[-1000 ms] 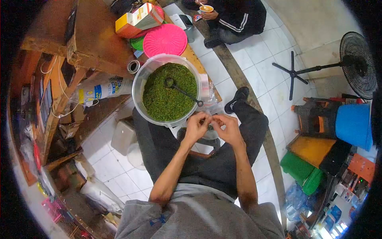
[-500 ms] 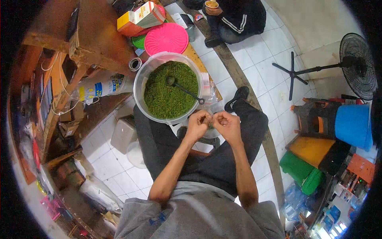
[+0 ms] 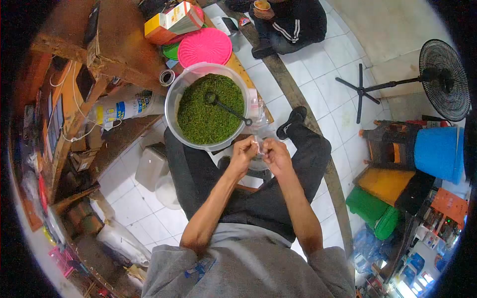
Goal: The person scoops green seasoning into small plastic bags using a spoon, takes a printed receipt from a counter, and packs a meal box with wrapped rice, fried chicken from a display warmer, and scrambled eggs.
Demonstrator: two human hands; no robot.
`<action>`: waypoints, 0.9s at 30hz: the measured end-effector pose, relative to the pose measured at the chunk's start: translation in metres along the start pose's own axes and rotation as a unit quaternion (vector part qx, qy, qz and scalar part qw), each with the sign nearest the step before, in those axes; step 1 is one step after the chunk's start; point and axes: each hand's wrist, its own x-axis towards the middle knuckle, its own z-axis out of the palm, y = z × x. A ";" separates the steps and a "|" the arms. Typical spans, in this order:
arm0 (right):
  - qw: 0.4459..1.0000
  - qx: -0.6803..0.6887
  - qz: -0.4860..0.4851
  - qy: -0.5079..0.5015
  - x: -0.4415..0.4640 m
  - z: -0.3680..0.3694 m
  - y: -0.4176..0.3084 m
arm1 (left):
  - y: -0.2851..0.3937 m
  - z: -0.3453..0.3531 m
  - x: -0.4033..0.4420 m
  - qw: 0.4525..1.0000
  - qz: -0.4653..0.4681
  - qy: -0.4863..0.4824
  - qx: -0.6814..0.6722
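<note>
Plastic (image 3: pixel 258 144) glints more clearly now between left hand (image 3: pixel 243 151) and right hand (image 3: pixel 277 155), both apparently pinching it just beside the tub (image 3: pixel 170 110), suggesting two-handed handling.

Looks to me like a small home workroom or the back of a little shop, can't tell which. White floor tiles (image 3: pixel 318 74), a pedestal fan (image 3: pixel 443 80) by the wall, cluttered wooden shelving (image 3: pixel 126 70), a blue bucket (image 3: pixel 438 155). Big translucent tub (image 3: pixel 172 109) of shredded greens (image 3: pixel 198 119), plus another person (image 3: pixel 303 30) sitting on the floor with a cup (image 3: pixel 262 5).
</note>
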 end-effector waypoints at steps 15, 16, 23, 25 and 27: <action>0.690 -0.598 -0.382 0.144 -0.025 0.043 -0.027 | 0.053 0.022 -0.013 0.780 0.212 0.138 0.572; 0.753 -0.551 -0.344 0.104 -0.026 0.047 -0.029 | 0.053 0.023 -0.014 0.783 0.221 0.143 0.563; 0.705 -0.593 -0.354 0.161 -0.023 0.042 -0.023 | 0.061 0.024 -0.022 0.758 0.232 0.132 0.595; 0.759 -0.539 -0.335 0.145 -0.031 0.044 -0.025 | 0.072 0.026 -0.026 0.810 0.186 0.092 0.548; 0.808 -0.484 -0.312 0.124 -0.038 0.047 -0.033 | 0.093 0.024 -0.029 0.825 0.240 0.112 0.499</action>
